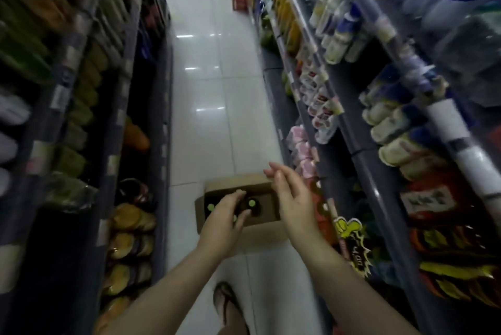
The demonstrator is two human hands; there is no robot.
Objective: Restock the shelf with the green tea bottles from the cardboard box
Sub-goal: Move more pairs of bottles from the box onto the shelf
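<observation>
An open cardboard box [267,205] lies on the white aisle floor below me. Inside it stand dark green tea bottles with lime-green caps; one cap [252,202] shows near the middle and another cap [210,208] at the left. My left hand [223,222] reaches down over the box, fingers spread and slightly curled above the bottles, holding nothing. My right hand [288,199] hovers over the box's right side with straight, relaxed fingers and is empty. Whether the left fingers touch a bottle cannot be told.
Shelves line both sides of the narrow aisle: green and yellow bottles on the left shelf [86,106], packaged drinks and snacks on the right shelf [333,106]. White tiled floor [206,77] runs ahead. My sandalled foot [227,305] stands just behind the box.
</observation>
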